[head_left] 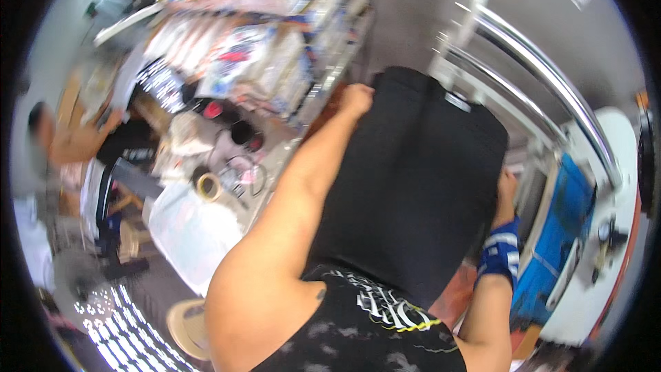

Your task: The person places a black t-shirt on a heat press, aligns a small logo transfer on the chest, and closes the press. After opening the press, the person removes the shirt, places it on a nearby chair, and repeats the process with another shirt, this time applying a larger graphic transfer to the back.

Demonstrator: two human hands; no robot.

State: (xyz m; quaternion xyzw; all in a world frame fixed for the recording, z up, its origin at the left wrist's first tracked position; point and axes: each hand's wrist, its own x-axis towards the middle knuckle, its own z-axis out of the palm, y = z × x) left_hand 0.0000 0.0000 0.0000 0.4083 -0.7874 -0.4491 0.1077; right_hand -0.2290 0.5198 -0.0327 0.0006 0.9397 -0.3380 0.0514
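Observation:
A black T-shirt [413, 172] is spread out in front of my body, its neck label [456, 101] showing near the far edge. At its upper left edge my left hand [358, 100] is closed on the cloth. My right hand [508, 184] grips the right edge, nearer to me, with its fingers partly hidden by the cloth. A blue and white wristband [499, 253] wraps my right wrist. The near end of the shirt reaches my own printed black top. What lies under the shirt is hidden.
Left, a table holds stacks of packaged goods [227, 48], a tape roll [208, 186] and small items; a white panel [193, 227] is nearer. Right are curved metal rails [544, 62], a blue panel [561, 220] and a white surface [616, 138]. Another person [76, 141] is far left.

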